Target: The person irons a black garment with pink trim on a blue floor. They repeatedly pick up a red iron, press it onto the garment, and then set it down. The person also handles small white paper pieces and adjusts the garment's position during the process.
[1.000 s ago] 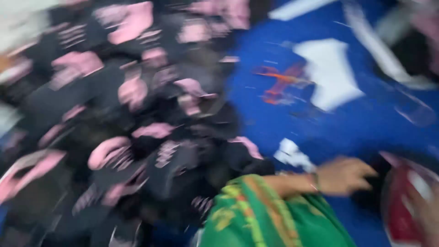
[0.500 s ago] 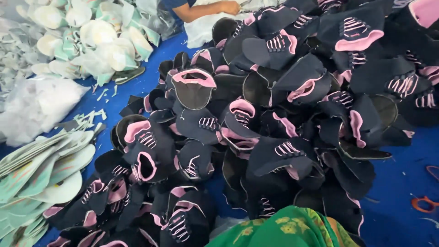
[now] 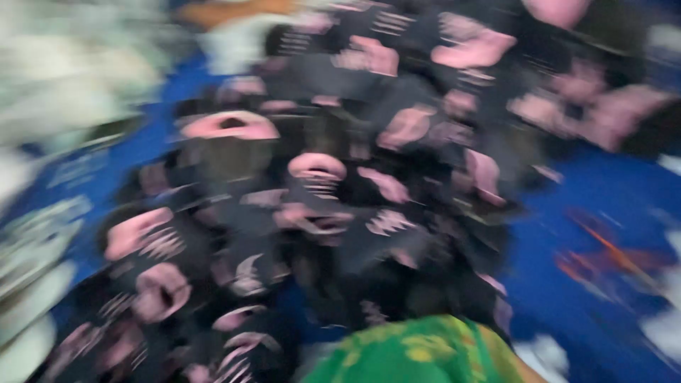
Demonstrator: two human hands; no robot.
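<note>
The head view is heavily blurred by motion. A large heap of black shoe-upper pieces with pink linings (image 3: 333,206) covers the middle of a blue surface (image 3: 596,206). A green and yellow patterned sleeve (image 3: 418,354) shows at the bottom edge, close to the near side of the heap. Neither my left hand nor my right hand is visible in this frame.
Pale green and white flat pieces (image 3: 64,92) lie in piles at the left. An orange and red scrap (image 3: 603,259) lies on the blue surface at the right. Another person's arm (image 3: 234,10) shows as an orange blur at the top.
The view has swung right: the black and pink heap has shifted left in the frame, and the blue surface at the right has come back into sight. The picture has turned blurry.
</note>
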